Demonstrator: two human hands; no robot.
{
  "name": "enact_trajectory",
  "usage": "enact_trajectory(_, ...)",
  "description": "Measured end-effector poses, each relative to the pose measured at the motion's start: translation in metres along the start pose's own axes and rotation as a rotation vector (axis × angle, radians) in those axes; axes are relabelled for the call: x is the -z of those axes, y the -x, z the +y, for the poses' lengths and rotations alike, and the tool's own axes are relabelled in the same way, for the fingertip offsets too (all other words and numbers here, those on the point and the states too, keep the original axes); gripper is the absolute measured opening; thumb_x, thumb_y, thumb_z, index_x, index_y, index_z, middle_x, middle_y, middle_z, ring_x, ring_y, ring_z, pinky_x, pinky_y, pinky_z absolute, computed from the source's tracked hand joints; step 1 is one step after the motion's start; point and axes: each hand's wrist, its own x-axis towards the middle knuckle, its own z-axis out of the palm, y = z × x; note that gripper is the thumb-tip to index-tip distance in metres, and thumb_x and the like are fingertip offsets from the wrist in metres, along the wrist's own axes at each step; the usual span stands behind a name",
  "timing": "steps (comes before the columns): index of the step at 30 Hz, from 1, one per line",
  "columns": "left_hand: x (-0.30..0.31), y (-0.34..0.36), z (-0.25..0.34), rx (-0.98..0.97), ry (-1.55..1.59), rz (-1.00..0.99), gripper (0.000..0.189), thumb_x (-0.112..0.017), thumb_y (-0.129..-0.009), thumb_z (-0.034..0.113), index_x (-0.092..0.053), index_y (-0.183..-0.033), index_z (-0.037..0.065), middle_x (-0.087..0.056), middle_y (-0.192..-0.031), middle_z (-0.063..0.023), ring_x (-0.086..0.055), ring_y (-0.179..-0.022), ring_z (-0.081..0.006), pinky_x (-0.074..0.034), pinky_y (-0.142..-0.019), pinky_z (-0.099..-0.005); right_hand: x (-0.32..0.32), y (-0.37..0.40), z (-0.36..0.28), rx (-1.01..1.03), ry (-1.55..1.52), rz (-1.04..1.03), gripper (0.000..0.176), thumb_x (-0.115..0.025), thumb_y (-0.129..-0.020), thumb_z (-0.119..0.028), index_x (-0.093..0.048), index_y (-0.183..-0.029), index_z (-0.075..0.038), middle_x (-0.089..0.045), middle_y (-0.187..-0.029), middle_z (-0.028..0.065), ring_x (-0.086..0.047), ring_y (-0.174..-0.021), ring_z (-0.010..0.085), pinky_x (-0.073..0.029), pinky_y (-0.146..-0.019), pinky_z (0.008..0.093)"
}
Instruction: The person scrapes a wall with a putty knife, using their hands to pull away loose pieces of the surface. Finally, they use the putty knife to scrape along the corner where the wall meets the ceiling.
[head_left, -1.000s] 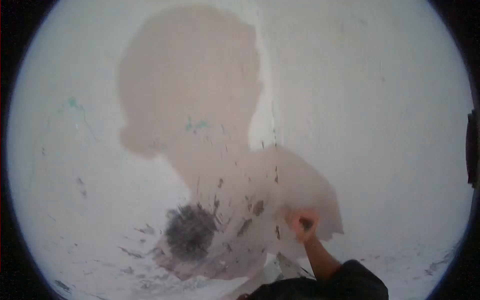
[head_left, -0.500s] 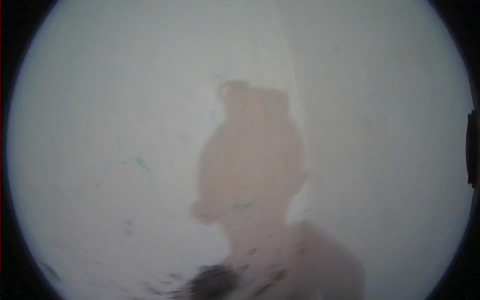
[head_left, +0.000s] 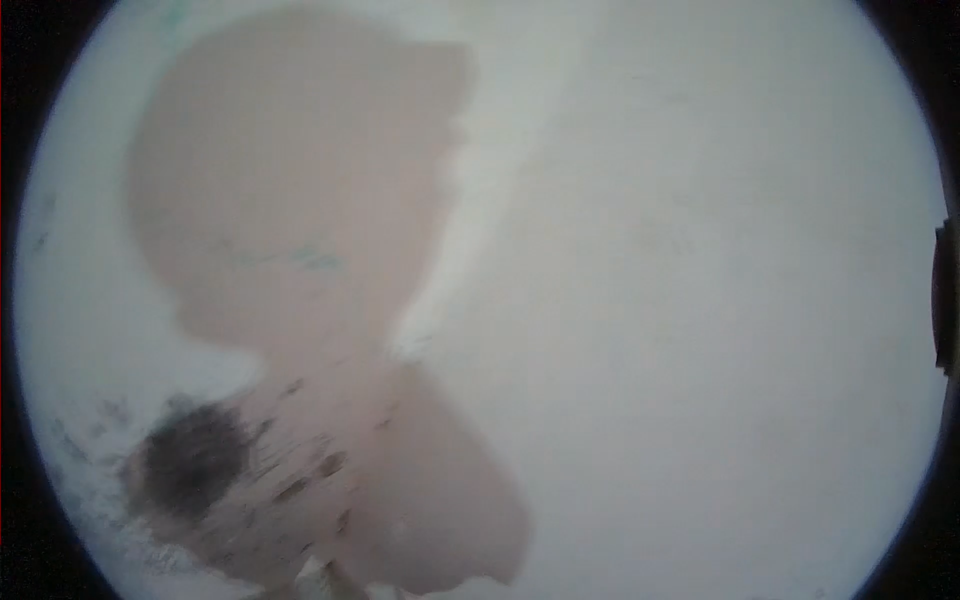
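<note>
Neither my left hand nor my right hand shows in the head view. A pale wall-like surface [head_left: 700, 300] fills nearly the whole picture. Across its left half falls a soft brownish shadow [head_left: 300, 170] in the shape of a head and shoulders, with a square bump at the upper right of the head.
Low on the left is a round dark patch [head_left: 195, 460], with several dark scuffs beside it. A faint green mark [head_left: 315, 258] crosses the shadowed part. Along the bottom edge, a small pale, ragged shape [head_left: 325, 578] is too blurred to identify.
My view has turned right and downward, so the dark patch sits higher and farther left. The shadow is larger and shifted left. More of the scuffed lower area shows.
</note>
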Motion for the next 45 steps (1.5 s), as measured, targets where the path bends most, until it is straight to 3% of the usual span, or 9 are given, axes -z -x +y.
enact_trajectory(6, -0.036, 0.003, 0.022, -0.446, -0.250, -0.103, 0.036, -0.056, -0.083, 0.018, -0.056, -0.116, 0.003, -0.052, -0.129, -0.0182, -0.051, -0.117, -0.0342, -0.041, -0.100, -0.0407, -0.174, 0.000, 0.154, -0.098, -0.189, -0.451, 0.026, -0.058, -0.086, -0.020, -0.068, -0.108, -0.009, -0.067, -0.107, 0.0130, -0.061, -0.096, 0.0290, -0.044, -0.089, 0.0360)
enact_trajectory(7, -0.033, 0.007, 0.036, -0.768, -0.446, 0.220, 0.041, -0.058, -0.084, 0.023, -0.055, -0.120, 0.003, -0.051, -0.130, -0.0173, -0.050, -0.116, -0.0346, -0.040, -0.099, -0.0408, -0.137, 0.000, 0.123, 0.277, -0.057, -0.343, 0.027, -0.058, -0.088, -0.023, -0.067, -0.108, -0.008, -0.067, -0.101, 0.0157, -0.061, -0.095, 0.0315, -0.045, -0.087, 0.0372)
enact_trajectory(8, -0.023, 0.016, 0.073, -0.406, 0.134, 0.107, 0.052, -0.061, -0.087, 0.035, -0.051, -0.128, 0.005, -0.053, -0.124, -0.0181, -0.050, -0.116, -0.0341, -0.037, -0.101, -0.0431, -0.093, 0.001, 0.070, 0.121, -0.185, -0.381, 0.030, -0.058, -0.089, -0.028, -0.067, -0.108, -0.007, -0.065, -0.098, 0.0176, -0.060, -0.094, 0.0318, -0.046, -0.085, 0.0386)
enact_trajectory(13, 0.031, 0.028, 0.215, -0.655, 0.074, 0.250, 0.062, -0.063, -0.086, 0.040, -0.042, -0.135, 0.008, -0.048, -0.129, -0.0185, -0.048, -0.118, -0.0326, -0.036, -0.103, -0.0432, 0.037, -0.047, -0.081, 0.240, -0.314, -0.596, 0.033, -0.061, -0.089, -0.023, -0.061, -0.117, -0.006, -0.063, -0.108, 0.0182, -0.061, -0.096, 0.0314, -0.047, -0.086, 0.0382)
enact_trajectory(21, 0.145, 0.104, 0.353, -0.339, 0.491, -0.004, 0.026, -0.058, -0.092, 0.023, -0.056, -0.109, 0.003, -0.059, -0.089, -0.0033, -0.052, -0.073, -0.0124, -0.044, -0.070, -0.0275, 0.233, -0.021, -0.177, 0.500, -0.528, 0.284, 0.038, -0.064, -0.084, -0.013, -0.057, -0.121, -0.006, -0.065, -0.101, 0.0133, -0.063, -0.089, 0.0274, -0.048, -0.083, 0.0376)
enact_trajectory(30, 0.282, 0.226, 0.484, -1.530, 0.240, 0.879, 0.031, -0.048, -0.090, 0.021, -0.047, -0.061, 0.008, -0.049, -0.052, -0.0030, -0.049, -0.049, -0.0177, -0.043, -0.049, -0.0342, 0.309, 0.056, -0.129, 0.911, -0.521, 1.634, 0.030, -0.054, -0.083, -0.029, -0.044, -0.063, -0.009, -0.043, -0.051, -0.0010, -0.043, -0.043, 0.0147, -0.037, -0.042, 0.0294)
enact_trajectory(39, 0.309, 0.122, 0.518, -1.084, 0.841, 0.945, 0.019, -0.061, -0.088, 0.010, -0.049, -0.074, 0.005, -0.052, -0.068, -0.0033, -0.046, -0.056, -0.0119, -0.041, -0.055, -0.0286, 0.311, 0.086, -0.081, 1.041, -0.519, 1.657, 0.024, -0.040, -0.084, -0.027, -0.053, -0.098, -0.012, -0.040, -0.056, 0.0036, -0.027, -0.048, 0.0131, -0.026, -0.057, 0.0357)
enact_trajectory(43, 0.325, 0.126, 0.517, -1.843, 0.483, 0.403, 0.019, -0.060, -0.090, 0.016, -0.048, -0.078, 0.008, -0.049, -0.074, -0.0020, -0.043, -0.062, -0.0097, -0.032, -0.053, -0.0276, 0.308, 0.089, -0.077, 0.844, -0.320, 1.633, 0.017, -0.037, -0.084, -0.023, -0.050, -0.092, -0.015, -0.041, -0.056, 0.0039, -0.032, -0.048, 0.0149, -0.029, -0.055, 0.0357)
enact_trajectory(45, 0.312, 0.112, 0.528, -1.497, 0.660, 0.864, 0.024, -0.058, -0.090, 0.017, -0.045, -0.072, 0.009, -0.046, -0.069, -0.0014, -0.040, -0.058, -0.0100, -0.031, -0.051, -0.0278, 0.304, 0.088, -0.074, 0.807, -0.231, 1.621, 0.017, -0.035, -0.085, -0.022, -0.050, -0.092, -0.016, -0.041, -0.056, 0.0039, -0.034, -0.047, 0.0156, -0.030, -0.054, 0.0356)
